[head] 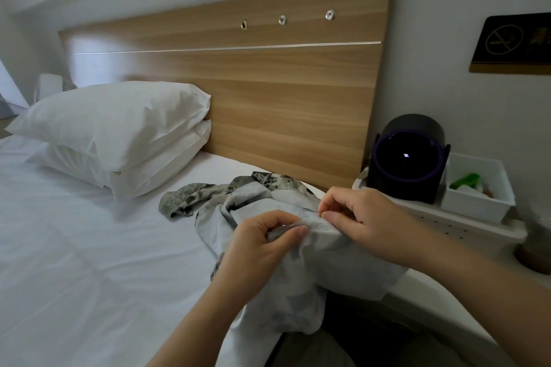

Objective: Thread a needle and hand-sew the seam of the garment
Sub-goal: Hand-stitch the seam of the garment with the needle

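A pale grey garment [301,283] with a dark flowered outer side lies bunched on the bed and over my lap. My left hand [259,244] grips a fold of it, thumb and fingers pinched on the cloth near the seam. Just to the right, my right hand [363,217] pinches a thin needle [313,210] whose tip points left into the fabric at the seam. The thread is too fine to make out.
The white bed sheet [89,262] spreads to the left, with two stacked white pillows [119,134] against a wooden headboard [253,83]. On a white shelf [465,225] to the right stand a black round device [407,158] and a white tray [477,202].
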`<state>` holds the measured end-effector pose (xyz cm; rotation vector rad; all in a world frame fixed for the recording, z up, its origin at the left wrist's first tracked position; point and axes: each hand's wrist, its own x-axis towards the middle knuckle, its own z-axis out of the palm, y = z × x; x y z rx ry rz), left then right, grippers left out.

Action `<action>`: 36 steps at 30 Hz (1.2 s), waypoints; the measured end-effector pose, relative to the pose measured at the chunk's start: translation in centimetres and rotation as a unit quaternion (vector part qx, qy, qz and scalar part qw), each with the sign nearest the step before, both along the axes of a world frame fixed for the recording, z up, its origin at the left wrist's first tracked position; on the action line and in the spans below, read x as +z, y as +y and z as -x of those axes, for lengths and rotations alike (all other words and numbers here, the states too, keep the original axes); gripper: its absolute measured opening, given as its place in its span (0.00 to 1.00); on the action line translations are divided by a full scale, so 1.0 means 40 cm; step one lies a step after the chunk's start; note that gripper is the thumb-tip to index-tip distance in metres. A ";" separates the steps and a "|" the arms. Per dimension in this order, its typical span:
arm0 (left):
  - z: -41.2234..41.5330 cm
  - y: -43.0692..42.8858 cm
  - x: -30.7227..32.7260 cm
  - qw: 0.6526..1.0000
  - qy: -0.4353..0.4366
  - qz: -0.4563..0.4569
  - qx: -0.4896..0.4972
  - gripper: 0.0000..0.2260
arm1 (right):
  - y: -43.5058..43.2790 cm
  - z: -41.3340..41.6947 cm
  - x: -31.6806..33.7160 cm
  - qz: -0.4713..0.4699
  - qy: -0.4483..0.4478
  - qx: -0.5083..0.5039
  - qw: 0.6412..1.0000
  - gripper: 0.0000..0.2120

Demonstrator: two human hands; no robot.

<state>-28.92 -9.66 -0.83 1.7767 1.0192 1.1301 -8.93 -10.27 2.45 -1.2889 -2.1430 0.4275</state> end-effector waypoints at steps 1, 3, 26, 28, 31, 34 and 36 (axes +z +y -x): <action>0.001 0.001 0.000 1.000 0.001 -0.003 0.001 0.05 | -0.001 -0.001 0.003 0.010 -0.005 -0.002 1.000 0.05; 0.003 0.003 0.000 1.000 0.001 -0.005 0.003 0.06 | -0.003 -0.006 0.011 0.030 -0.017 -0.001 0.999 0.05; 0.009 0.008 0.005 0.998 -0.028 0.056 -0.013 0.08 | 0.002 -0.029 0.044 0.141 -0.025 0.035 0.989 0.06; 0.010 0.009 0.004 0.997 -0.035 0.062 -0.016 0.08 | 0.003 -0.031 0.045 0.149 -0.016 0.039 0.988 0.06; 0.012 0.010 0.002 0.997 -0.037 0.068 -0.023 0.07 | 0.002 -0.034 0.044 0.167 -0.003 0.044 0.985 0.07; 0.014 0.009 0.001 0.996 -0.038 0.072 -0.026 0.07 | 0.001 -0.036 0.045 0.186 0.011 0.051 0.981 0.07; 0.013 0.010 -0.001 0.996 -0.041 0.076 -0.028 0.07 | 0.001 -0.036 0.045 0.194 0.018 0.056 0.979 0.08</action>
